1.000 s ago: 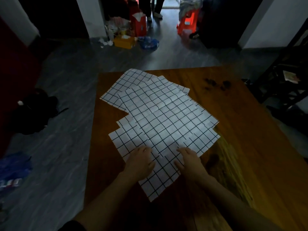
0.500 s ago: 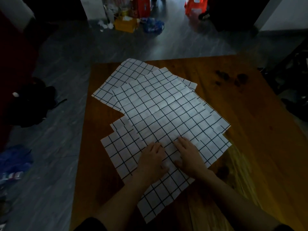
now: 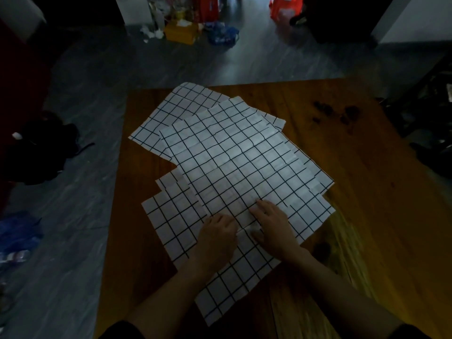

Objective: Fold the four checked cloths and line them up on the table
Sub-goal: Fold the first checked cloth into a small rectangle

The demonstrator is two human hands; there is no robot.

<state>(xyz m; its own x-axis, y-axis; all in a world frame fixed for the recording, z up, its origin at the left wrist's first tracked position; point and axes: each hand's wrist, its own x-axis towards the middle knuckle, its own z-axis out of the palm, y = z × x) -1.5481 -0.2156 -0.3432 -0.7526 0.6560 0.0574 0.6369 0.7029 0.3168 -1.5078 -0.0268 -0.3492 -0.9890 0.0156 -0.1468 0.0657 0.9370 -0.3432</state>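
Observation:
Several white cloths with a black check lie unfolded and overlapping on the brown wooden table (image 3: 367, 192). The top cloth (image 3: 239, 162) covers the middle of the pile. A second cloth (image 3: 176, 116) sticks out at the far left, and another (image 3: 171, 216) shows at the near left. My left hand (image 3: 216, 237) and my right hand (image 3: 271, 226) rest close together on the near part of the top cloth. Both press down on the fabric with fingers bent at its near corner; whether they pinch it I cannot tell.
Dark stains (image 3: 342, 113) mark the table's far right. On the grey floor beyond the table stand a yellow box (image 3: 181, 33), a blue bag (image 3: 222, 36) and a red stool (image 3: 285, 8). A black bundle (image 3: 41, 148) lies left of the table.
Both hands have slid forward on the cloths and drawn closer together, now almost touching. The camera has tilted down, so the pile fills more of the view.

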